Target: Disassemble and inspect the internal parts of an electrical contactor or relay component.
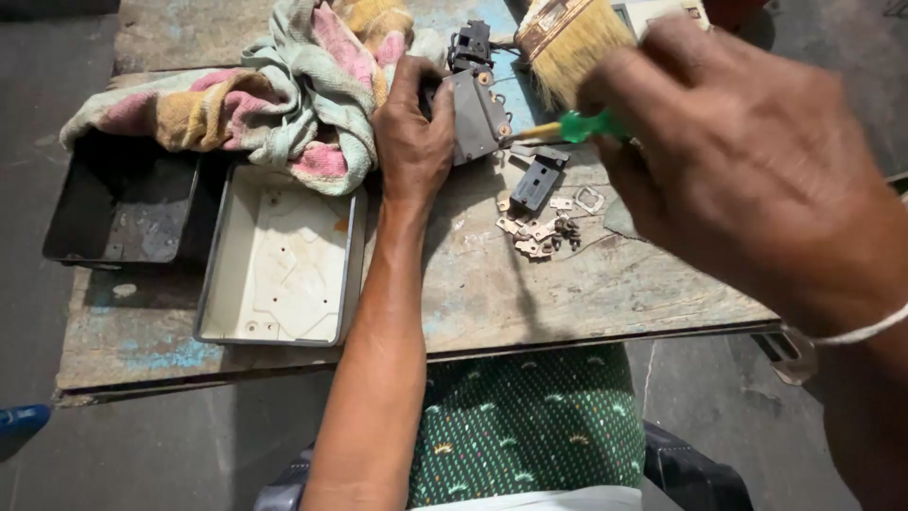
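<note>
Left hand (413, 132) clamps a grey switch block (476, 114) on the bench (586, 293); right hand (747, 161), near, pinches a green screwdriver (577, 127) against it.

A grey switch block (476, 115) stands tilted on edge near the far side of the wooden tabletop (530, 284), its flat face turned right and showing small copper-coloured screw terminals. It sits in the grip of the left hand (413, 132), fingers wrapped round its left side. A screwdriver (567, 127) with a translucent green handle and yellow shank lies almost level in the right hand (747, 170), its tip touching the block's lower right edge.
</note>
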